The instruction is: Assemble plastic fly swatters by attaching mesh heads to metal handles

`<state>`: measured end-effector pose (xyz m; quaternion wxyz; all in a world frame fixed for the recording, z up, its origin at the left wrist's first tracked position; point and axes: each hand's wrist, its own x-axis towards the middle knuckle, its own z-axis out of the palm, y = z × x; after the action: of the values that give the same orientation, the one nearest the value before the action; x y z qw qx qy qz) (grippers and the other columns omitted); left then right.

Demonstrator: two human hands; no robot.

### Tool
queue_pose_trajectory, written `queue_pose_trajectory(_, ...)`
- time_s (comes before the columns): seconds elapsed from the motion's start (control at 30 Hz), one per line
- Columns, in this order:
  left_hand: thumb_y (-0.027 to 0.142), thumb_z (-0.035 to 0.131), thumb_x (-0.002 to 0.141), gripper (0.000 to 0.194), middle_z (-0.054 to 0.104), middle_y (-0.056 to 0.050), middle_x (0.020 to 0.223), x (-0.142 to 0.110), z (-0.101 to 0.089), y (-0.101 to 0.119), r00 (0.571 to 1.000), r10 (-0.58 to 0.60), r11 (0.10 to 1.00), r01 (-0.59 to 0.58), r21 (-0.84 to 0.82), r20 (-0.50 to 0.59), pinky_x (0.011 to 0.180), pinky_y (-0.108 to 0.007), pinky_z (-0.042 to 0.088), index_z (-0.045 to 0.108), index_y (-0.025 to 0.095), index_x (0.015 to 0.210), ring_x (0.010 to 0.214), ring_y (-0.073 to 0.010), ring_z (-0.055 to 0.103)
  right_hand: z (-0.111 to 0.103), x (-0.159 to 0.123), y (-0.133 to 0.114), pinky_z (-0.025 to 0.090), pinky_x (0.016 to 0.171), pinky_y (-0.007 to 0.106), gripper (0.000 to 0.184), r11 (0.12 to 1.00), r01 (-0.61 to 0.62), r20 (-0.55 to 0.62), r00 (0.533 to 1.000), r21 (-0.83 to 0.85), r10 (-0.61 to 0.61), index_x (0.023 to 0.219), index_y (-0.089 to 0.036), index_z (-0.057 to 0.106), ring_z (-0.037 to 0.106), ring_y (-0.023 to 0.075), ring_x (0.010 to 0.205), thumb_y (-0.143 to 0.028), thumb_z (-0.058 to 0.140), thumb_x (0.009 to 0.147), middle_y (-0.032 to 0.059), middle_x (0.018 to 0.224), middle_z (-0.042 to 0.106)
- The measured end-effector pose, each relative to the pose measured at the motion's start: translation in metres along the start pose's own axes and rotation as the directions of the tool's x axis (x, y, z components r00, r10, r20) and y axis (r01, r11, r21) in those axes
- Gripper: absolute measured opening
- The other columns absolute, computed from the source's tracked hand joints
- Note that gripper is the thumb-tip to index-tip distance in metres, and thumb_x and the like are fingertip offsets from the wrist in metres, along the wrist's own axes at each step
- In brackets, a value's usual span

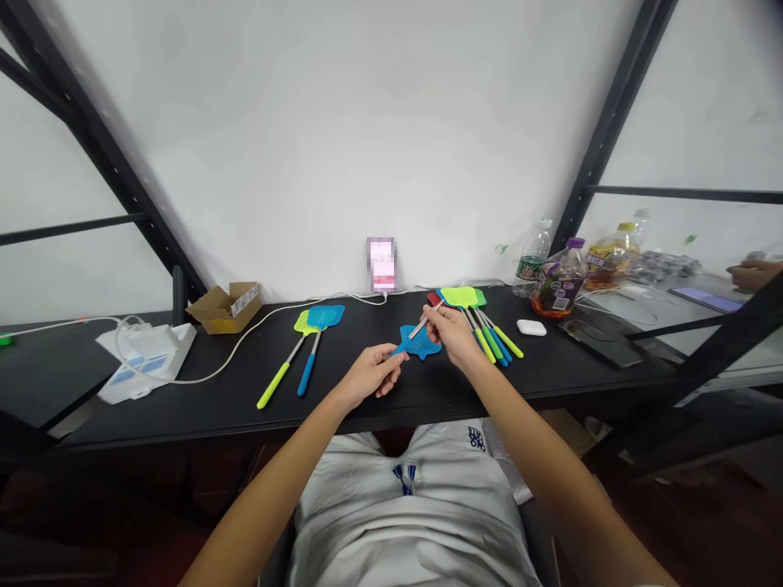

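Observation:
My left hand point(374, 373) is closed around a blue handle point(401, 346) at the middle of the black table. A thin metal rod point(418, 328) runs up and right from the handle's end, and the fingers of my right hand point(451, 333) pinch it. Below the rod lies a blue mesh fly swatter head point(423, 346); I cannot tell whether anything joins it to the rod. Right of my right hand, several fly swatters point(460, 297) lie stacked, with green and blue grips. To the left rest a yellow-green fly swatter point(276, 381) and a blue fly swatter point(309, 368).
A phone point(382, 265) with a lit, blurred screen leans on the wall. An open cardboard box point(226, 310) and a white power strip point(150, 363) stand left, with a white cable. At right are bottles point(558, 281), a white earbud case point(531, 328) and a dark phone point(600, 342).

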<state>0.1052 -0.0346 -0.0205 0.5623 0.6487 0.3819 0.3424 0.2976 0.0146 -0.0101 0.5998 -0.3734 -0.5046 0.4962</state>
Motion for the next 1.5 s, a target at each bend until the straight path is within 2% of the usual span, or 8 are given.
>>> queue_pose_trajectory(0.3,0.049,0.055,0.089,0.033,0.051,0.005,0.057,0.001,0.0,-0.002,1.0,-0.008,1.0,0.008,0.017,0.007,0.034,-0.015,0.029,0.058,0.016,0.095,0.039,-0.0056,0.043,-0.007,0.007,-0.001,0.024,0.036,0.021,0.037,0.992,0.108,-0.231,0.969,0.072,-0.089,0.069,-0.019,0.054,0.034,0.0068,0.039,-0.053,0.065,0.079,-0.0073,0.049,0.037)
queue_pose_trajectory(0.43,0.048,0.056,0.088,0.032,0.05,0.005,0.056,0.001,0.001,-0.001,1.0,-0.01,1.0,0.01,-0.007,-0.024,0.034,-0.016,0.028,0.058,0.016,0.092,0.038,-0.0059,0.043,-0.017,0.013,-0.002,0.024,0.036,0.021,0.034,0.98,0.181,-0.385,0.913,0.085,-0.135,0.071,-0.021,0.05,0.03,0.0068,0.04,-0.051,0.057,0.086,-0.0084,0.05,0.031)
queue_pose_trajectory(0.53,0.045,0.054,0.088,0.028,0.051,0.005,0.057,0.003,0.002,-0.002,0.994,-0.015,0.998,0.008,-0.068,-0.109,0.034,-0.017,0.029,0.055,0.017,0.092,0.038,-0.0066,0.043,-0.018,0.015,-0.002,0.026,0.036,0.02,0.032,0.973,0.211,-0.469,0.871,0.092,-0.144,0.076,-0.021,0.05,0.035,0.0075,0.042,-0.05,0.053,0.089,-0.0066,0.054,0.038)
queue_pose_trajectory(0.73,0.025,0.053,0.082,0.015,0.056,0.002,0.07,0.011,-0.004,-0.01,0.928,0.046,0.995,-0.074,-0.064,-0.369,0.042,-0.021,0.039,0.054,0.018,0.096,0.051,-0.0107,0.055,-0.011,0.012,0.003,0.034,0.04,0.02,0.026,0.981,0.192,-0.382,0.907,-0.002,-0.178,0.084,-0.018,0.059,0.047,0.0073,0.048,-0.044,0.058,0.087,-0.0017,0.067,0.053)
queue_pose_trajectory(0.83,0.022,0.054,0.081,0.016,0.062,-0.002,0.079,0.011,-0.009,-0.015,0.832,0.214,0.963,-0.091,0.255,-0.511,0.056,-0.024,0.046,0.06,0.018,0.095,0.065,-0.0139,0.061,-0.009,0.009,0.004,0.036,0.041,0.021,0.03,0.979,0.194,-0.322,0.924,-0.067,-0.205,0.085,-0.018,0.06,0.05,0.0078,0.047,-0.047,0.056,0.088,-0.0007,0.068,0.055)
queue_pose_trajectory(0.93,0.019,0.054,0.082,0.015,0.067,-0.004,0.088,0.009,-0.011,-0.019,0.779,0.391,0.831,-0.07,0.551,-0.49,0.078,-0.031,0.048,0.066,0.02,0.092,0.085,-0.0188,0.064,-0.008,0.007,0.004,0.037,0.042,0.021,0.033,0.973,0.22,-0.306,0.924,-0.074,-0.232,0.083,-0.018,0.059,0.05,0.0081,0.046,-0.05,0.053,0.089,-0.0012,0.065,0.055)
queue_pose_trajectory(1.13,0.019,0.055,0.084,0.017,0.068,-0.006,0.09,0.009,-0.011,-0.022,0.773,0.448,0.757,-0.061,0.65,-0.449,0.082,-0.034,0.046,0.068,0.021,0.094,0.086,-0.0219,0.063,-0.007,0.005,0.001,0.036,0.041,0.021,0.035,0.964,0.252,-0.317,0.911,-0.081,-0.265,0.081,-0.02,0.056,0.047,0.0081,0.045,-0.053,0.05,0.091,-0.0034,0.061,0.049)
queue_pose_trajectory(1.5,0.016,0.053,0.087,0.022,0.069,-0.007,0.097,0.009,-0.008,-0.022,0.793,0.506,0.694,-0.139,0.707,-0.34,0.083,-0.032,0.047,0.07,0.021,0.101,0.089,-0.0215,0.063,-0.005,0.002,-0.002,0.033,0.039,0.021,0.031,0.97,0.228,-0.227,0.944,-0.081,-0.241,0.076,-0.02,0.053,0.045,0.0082,0.041,-0.048,0.053,0.09,-0.0052,0.054,0.046)
